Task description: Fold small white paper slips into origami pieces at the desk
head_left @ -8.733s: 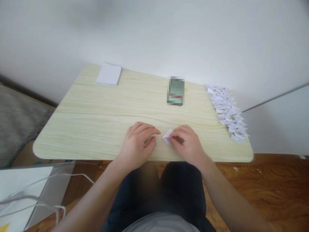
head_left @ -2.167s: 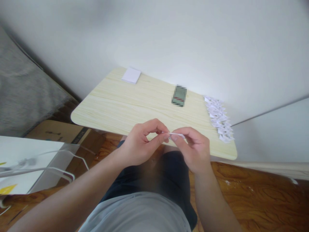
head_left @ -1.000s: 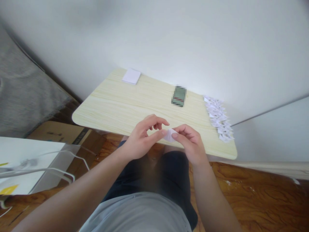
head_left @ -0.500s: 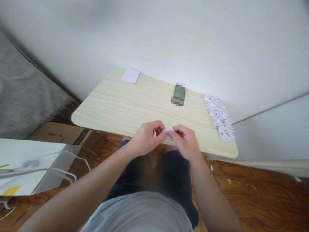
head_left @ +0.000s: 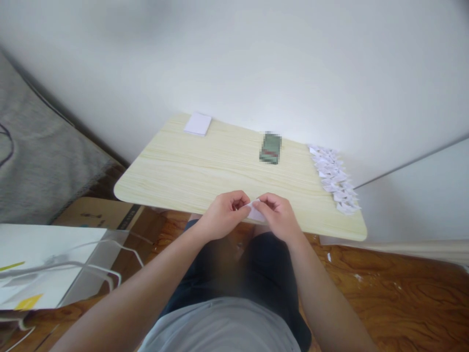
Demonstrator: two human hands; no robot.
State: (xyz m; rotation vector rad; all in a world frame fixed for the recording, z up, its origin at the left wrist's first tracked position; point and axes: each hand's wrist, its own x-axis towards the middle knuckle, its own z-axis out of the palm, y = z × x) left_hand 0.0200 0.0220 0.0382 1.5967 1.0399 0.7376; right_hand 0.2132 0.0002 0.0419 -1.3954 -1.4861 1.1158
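Observation:
My left hand (head_left: 226, 214) and my right hand (head_left: 276, 215) meet over the near edge of the pale wood-grain table (head_left: 190, 168). Between them is a small piece of white folded paper (head_left: 255, 213), pinched by the thumb and fingers of each hand. Fingers cover part of it, so its full shape cannot be made out. To the right, a cluster of small folded white paper pieces (head_left: 331, 176) lies along the table's right side. At the far left corner rests a stack of white paper (head_left: 198, 123).
A blurred-out green rectangular item (head_left: 270, 147) lies toward the table's back. Behind the table rises a white wall (head_left: 234, 63). On the left are a white box-like surface (head_left: 47, 244) with white cables, a cardboard box (head_left: 98, 212) and grey fabric (head_left: 44, 146).
My fingers have shifted on the paper, and more of it shows below my right thumb. The view has tilted slightly, so the table sits a little lower.

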